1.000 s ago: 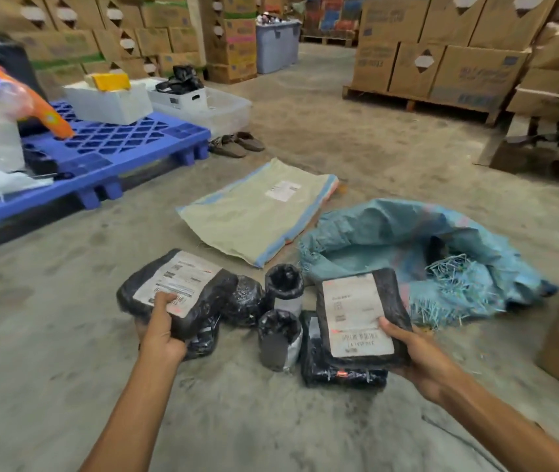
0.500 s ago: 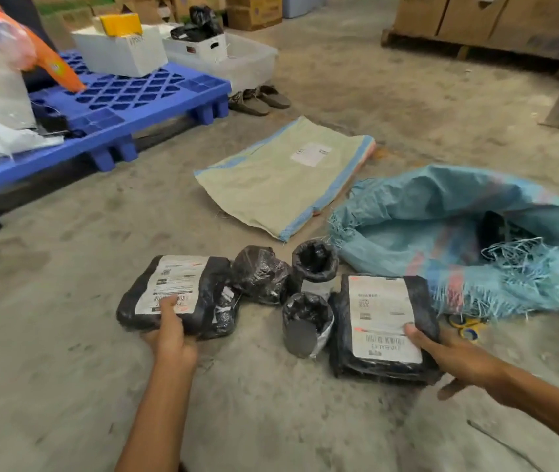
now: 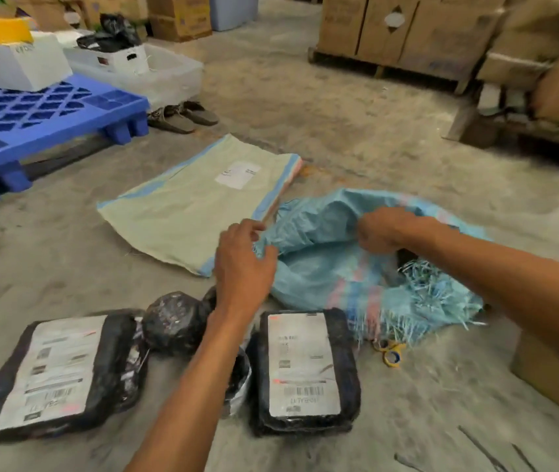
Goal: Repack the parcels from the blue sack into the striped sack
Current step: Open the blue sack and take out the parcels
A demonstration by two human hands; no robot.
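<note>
Here, both hands are holding the blue sack [image 3: 322,277], which is lying crumpled on the grey concrete floor [image 3: 356,131] with its frayed mouth turned toward the person. The left hand [image 3: 242,264] is curling its fingers around the left edge of the mouth, and the right hand [image 3: 382,229] is gripping the cloth at the far edge, so the two hands are apart with the opening between them. The striped sack [image 3: 189,212] is lying flat on the floor just beside the blue one, on its left; it is pale green with blue bands along its sides and a white label on top. Closer to the person, black-wrapped parcels are resting on the floor: a left flat parcel [image 3: 56,373] with a white label, a round parcel [image 3: 174,321] touching it, and a right flat parcel [image 3: 305,369] lying just before the fringe of the blue sack. One more small parcel [image 3: 239,373] is showing only partly under the left forearm. Scissors [image 3: 390,354] with yellow handles are lying beside the fringe. At the left a blue pallet [image 3: 43,120] is carrying a white box [image 3: 15,63], and a pair of sandals [image 3: 182,115] is sitting by its corner, before a clear tub [image 3: 172,76]. Cardboard boxes [image 3: 407,28] are standing stacked on wooden pallets at the far right. The floor is looking dusty and stained.
</note>
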